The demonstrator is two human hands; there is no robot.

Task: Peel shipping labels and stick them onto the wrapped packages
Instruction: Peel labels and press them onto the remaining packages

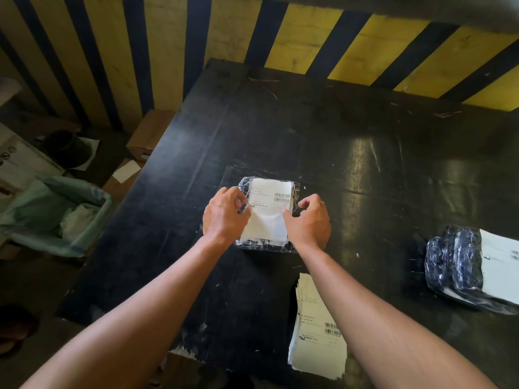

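A package wrapped in clear plastic (293,249) lies in the middle of the black table (280,130). A white shipping label (269,209) with barcodes lies on top of it. My left hand (224,214) pinches the label's left edge and my right hand (309,220) pinches its right edge; both rest on the package. A stack of unpeeled labels (314,343) lies near the front edge, partly under my right forearm. A second wrapped package (455,262) with a label (500,265) on it sits at the right edge.
A green bag (53,217) with crumpled paper stands on the floor to the left of the table. Cardboard boxes (148,133) sit beyond it. A yellow and dark striped wall (309,32) backs the table.
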